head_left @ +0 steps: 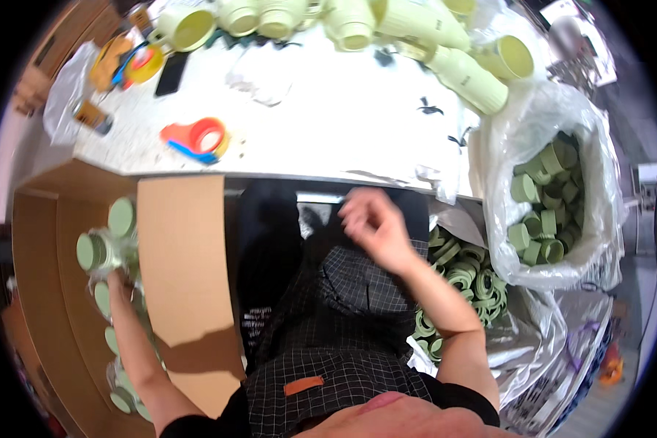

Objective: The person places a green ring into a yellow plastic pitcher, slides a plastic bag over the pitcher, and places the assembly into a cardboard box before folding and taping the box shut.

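Reaching into a cardboard box (pixel 36 241), left hand (pixel 117 280) sits among clear-wrapped items with green lids; fingers partly hidden, can't tell if gripping. Green-lidded bottle (pixel 93 251) just ahead of that hand, touching or not unclear. Another green lid (pixel 122 217) farther ahead, more lids behind it. Box flap (pixel 186 263) to its right. Right hand (pixel 376 226) blurred, half-curled, gap between thumb and fingers, above the checked apron (pixel 365 281). Counter (pixel 328 124) ahead of both hands; red-and-blue tape dispenser (pixel 185 133) on it, ahead and left of right hand. Right of right hand: pile of green rings (pixel 474 285), then plastic-lined container (pixel 598 182) holding green caps (pixel 539 226).
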A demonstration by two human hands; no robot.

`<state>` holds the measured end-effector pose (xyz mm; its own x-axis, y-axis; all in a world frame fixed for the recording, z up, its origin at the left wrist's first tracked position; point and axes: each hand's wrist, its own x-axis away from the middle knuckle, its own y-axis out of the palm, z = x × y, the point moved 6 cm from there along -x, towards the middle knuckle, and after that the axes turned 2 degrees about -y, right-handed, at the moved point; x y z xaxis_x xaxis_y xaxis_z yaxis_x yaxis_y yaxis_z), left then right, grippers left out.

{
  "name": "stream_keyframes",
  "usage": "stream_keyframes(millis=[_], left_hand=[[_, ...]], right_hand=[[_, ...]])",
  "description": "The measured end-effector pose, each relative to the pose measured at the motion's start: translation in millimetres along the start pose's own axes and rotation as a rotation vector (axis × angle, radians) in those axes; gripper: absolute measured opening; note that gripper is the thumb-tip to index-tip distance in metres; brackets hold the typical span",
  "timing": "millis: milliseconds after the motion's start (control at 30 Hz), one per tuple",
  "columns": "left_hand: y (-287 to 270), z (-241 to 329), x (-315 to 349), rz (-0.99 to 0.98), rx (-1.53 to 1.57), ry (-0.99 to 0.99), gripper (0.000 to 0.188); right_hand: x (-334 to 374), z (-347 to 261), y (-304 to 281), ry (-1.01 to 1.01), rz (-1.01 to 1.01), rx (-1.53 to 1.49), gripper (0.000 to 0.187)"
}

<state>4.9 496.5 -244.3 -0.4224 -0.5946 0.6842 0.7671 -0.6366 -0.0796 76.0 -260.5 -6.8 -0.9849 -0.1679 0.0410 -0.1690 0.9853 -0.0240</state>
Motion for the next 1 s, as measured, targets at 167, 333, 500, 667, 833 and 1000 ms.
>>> stream_keyframes(millis=[167,333,500,667,833,1000], left_hand=[[9,28,69,0.206,-0.522,0.613,0.052],[125,51,255,0.313,-0.773,1.117,0.046],[313,55,385,-0.201,-0.913,1.369,0.038],[445,1,450,-0.865,-0.811,1.277,0.041],[495,-53,439,-1.094,-0.291,0.453,0.043],[426,-117,463,-1.155,-0.36,0.221,0.042]], right_hand=[[-96,-37,-180,-0.323,0.683,0.653,0.04],[-218,-73,-216,-0.537,0.662,1.706,0.048],[-274,-60,-277,-0.131,0.417,2.109,0.036],[-97,-137,-205,-0.797,0.543,1.495,0.041],[60,-109,-145,-0.633,0.332,0.524,0.038],[145,-29,-239,-0.11,0.604,-0.052,0.053]])
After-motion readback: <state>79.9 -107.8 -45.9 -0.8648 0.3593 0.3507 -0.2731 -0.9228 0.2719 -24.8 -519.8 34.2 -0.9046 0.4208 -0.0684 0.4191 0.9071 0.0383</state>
